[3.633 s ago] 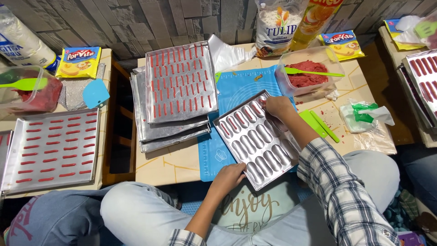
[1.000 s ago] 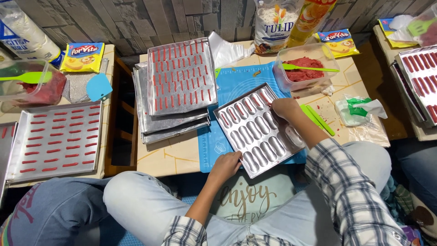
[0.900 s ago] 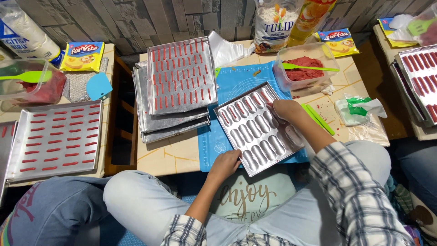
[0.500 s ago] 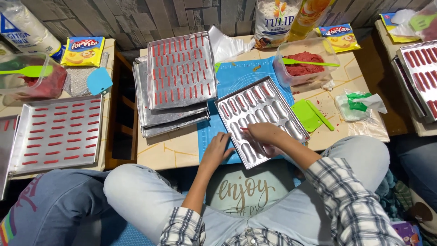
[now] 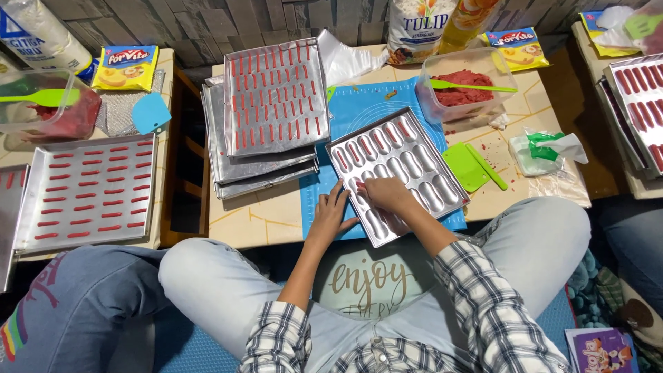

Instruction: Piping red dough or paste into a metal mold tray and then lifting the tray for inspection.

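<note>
Metal mould tray (image 5: pixel 404 166) lying askew on the blue mat (image 5: pixel 359 110) — thin, stiff, light, likely slick. Left hand (image 5: pixel 333 214) flat, fingers spread at the near edge; right hand (image 5: pixel 383 193) pressing into a cavity, grasping nothing. Best gripped by the rims.

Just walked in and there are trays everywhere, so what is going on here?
A seated person works at a low table. Both hands are on a metal mould with oblong cavities that lies on a blue mat: the left hand rests at its near edge, the right hand presses on its near cavities. Beside it stands a stack of trays lined with red strips, and behind it a tub of red dough with a green spatula.
</note>
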